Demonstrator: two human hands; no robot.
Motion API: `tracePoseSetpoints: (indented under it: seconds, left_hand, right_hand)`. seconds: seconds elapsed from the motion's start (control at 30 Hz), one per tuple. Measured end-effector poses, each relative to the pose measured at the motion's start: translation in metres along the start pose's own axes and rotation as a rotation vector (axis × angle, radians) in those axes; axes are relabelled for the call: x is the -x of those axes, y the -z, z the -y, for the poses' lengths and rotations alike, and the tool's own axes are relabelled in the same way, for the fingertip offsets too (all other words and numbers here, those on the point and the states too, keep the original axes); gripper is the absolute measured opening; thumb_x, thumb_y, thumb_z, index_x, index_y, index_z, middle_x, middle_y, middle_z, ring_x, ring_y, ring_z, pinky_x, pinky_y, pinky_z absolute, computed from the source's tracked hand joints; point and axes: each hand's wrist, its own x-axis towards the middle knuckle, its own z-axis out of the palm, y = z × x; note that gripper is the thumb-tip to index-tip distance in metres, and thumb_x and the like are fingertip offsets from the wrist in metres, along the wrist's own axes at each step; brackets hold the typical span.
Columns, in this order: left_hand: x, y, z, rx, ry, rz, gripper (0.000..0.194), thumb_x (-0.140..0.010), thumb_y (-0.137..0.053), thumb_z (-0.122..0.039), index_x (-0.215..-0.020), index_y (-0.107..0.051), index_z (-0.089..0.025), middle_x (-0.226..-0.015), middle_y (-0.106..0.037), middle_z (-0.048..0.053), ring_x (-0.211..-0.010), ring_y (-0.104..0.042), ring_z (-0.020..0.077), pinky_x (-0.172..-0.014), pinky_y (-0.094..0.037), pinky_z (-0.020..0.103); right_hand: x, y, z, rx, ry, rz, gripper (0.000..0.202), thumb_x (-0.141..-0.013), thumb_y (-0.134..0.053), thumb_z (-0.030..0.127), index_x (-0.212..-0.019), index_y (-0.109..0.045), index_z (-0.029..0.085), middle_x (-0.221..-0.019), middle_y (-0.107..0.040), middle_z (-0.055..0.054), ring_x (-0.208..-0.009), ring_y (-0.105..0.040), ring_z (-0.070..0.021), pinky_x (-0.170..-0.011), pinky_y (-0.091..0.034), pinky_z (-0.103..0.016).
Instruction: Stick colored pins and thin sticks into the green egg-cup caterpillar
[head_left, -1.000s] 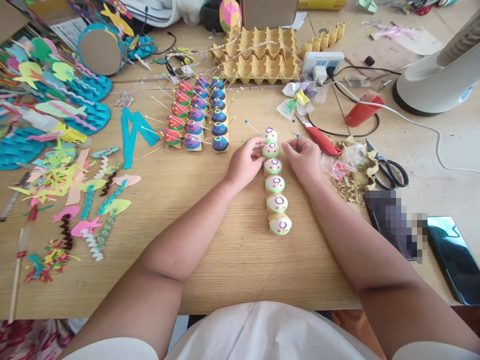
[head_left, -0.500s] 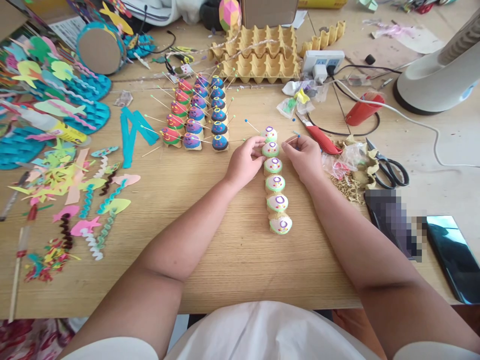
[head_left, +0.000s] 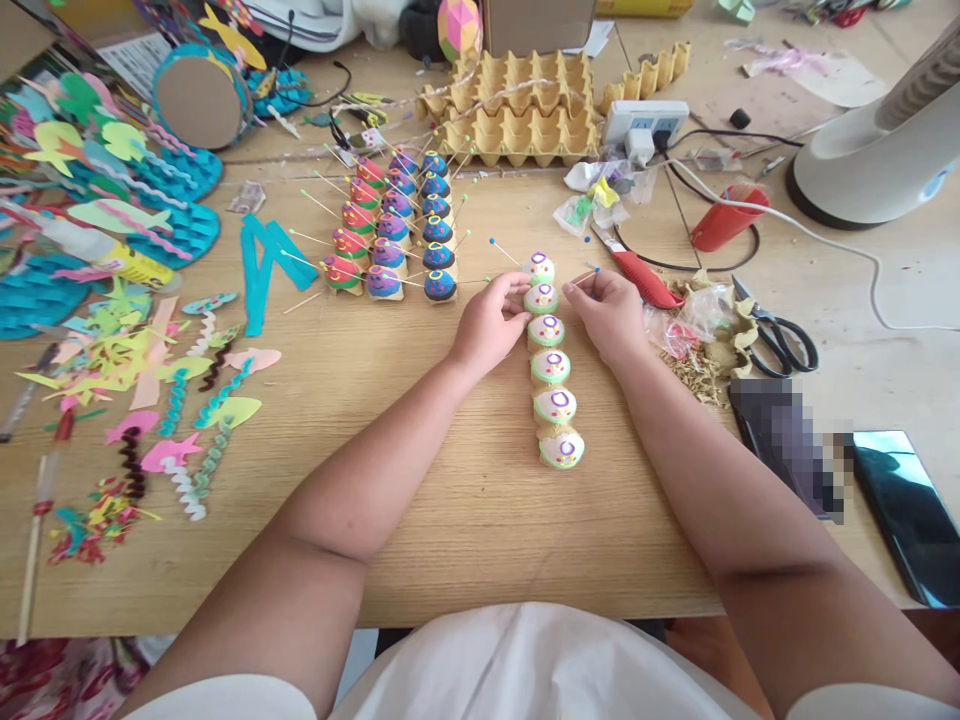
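A column of several egg-carton cups with white and green tops [head_left: 551, 366] and purple rings runs down the table in front of me. Against the left side of its upper cups, my left hand [head_left: 495, 318] is closed, fingers bent round the second cup. My right hand [head_left: 606, 308], on the column's right, pinches a thin blue-tipped stick [head_left: 588, 275] near the same cup. Another blue-tipped stick [head_left: 505, 252] slants out from the top cup on the left. Red, purple and blue decorated cups [head_left: 391, 226] with sticks stand in rows at the upper left.
Red-handled scissors [head_left: 649, 280], black scissors [head_left: 784, 340], a red tube [head_left: 729, 217] and two phones [head_left: 904, 515] lie to the right. Paper fish and scraps [head_left: 142, 370] cover the left. Egg trays [head_left: 517, 110] and a power strip [head_left: 646, 120] are at the back.
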Motion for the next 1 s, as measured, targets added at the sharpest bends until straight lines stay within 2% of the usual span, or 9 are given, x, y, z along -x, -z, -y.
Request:
tracePoseSetpoints:
  seconds: [0.2,0.4,0.6,0.8,1.0]
  left_hand:
    - [-0.0003,0.0004,0.0008,-0.001,-0.011,0.004,0.048,-0.080,-0.066,-0.002,-0.124,-0.064,-0.022,-0.126,-0.078,0.006,-0.087,-0.074,0.0133,-0.083,-0.063,0.028]
    - [-0.0005,-0.0001,0.0022,0.001,-0.013,0.007,0.049,-0.080,-0.066,-0.003,-0.124,-0.064,-0.023,-0.127,-0.077,0.006,-0.087,-0.074,0.0139,-0.084,-0.063,0.029]
    - [0.0000,0.0000,0.0011,-0.001,-0.005,0.003,0.047,-0.081,-0.066,-0.003,-0.124,-0.064,-0.023,-0.127,-0.077,0.007,-0.088,-0.075,0.0140,-0.085,-0.063,0.029]
    - [-0.0002,0.0004,0.0017,-0.014,-0.008,0.016,0.049,-0.082,-0.066,-0.002,-0.126,-0.064,-0.023,-0.129,-0.076,0.007,-0.091,-0.075,0.0148,-0.088,-0.063,0.031]
    - [-0.0003,-0.0001,0.0017,-0.001,-0.012,0.006,0.049,-0.080,-0.066,-0.001,-0.124,-0.064,-0.023,-0.126,-0.077,0.006,-0.087,-0.075,0.0135,-0.083,-0.063,0.028]
  right_hand:
    - [-0.0007,0.0001,-0.0013,-0.020,0.015,0.020,0.019,-0.083,-0.071,0.019,-0.068,-0.059,0.020,-0.073,-0.066,0.001,-0.067,-0.054,-0.0123,-0.064,-0.040,-0.027]
    - [-0.0013,-0.0003,0.0001,0.017,-0.009,0.006,0.021,-0.084,-0.072,0.021,-0.068,-0.060,0.020,-0.063,-0.055,0.004,-0.059,-0.042,-0.0103,-0.058,-0.032,-0.027]
    - [-0.0001,-0.0011,0.0021,0.020,0.009,-0.011,0.026,-0.085,-0.072,0.020,-0.065,-0.055,0.020,-0.061,-0.051,0.005,-0.060,-0.040,-0.0102,-0.059,-0.033,-0.027]
    - [-0.0002,-0.0002,0.0011,-0.002,-0.001,0.013,0.017,-0.083,-0.070,0.018,-0.070,-0.061,0.020,-0.065,-0.058,0.003,-0.063,-0.048,-0.0116,-0.062,-0.039,-0.028]
    - [-0.0007,-0.0004,0.0013,-0.041,-0.020,0.036,0.011,-0.082,-0.068,0.016,-0.072,-0.064,0.019,-0.067,-0.061,0.002,-0.062,-0.049,-0.0115,-0.063,-0.040,-0.028]
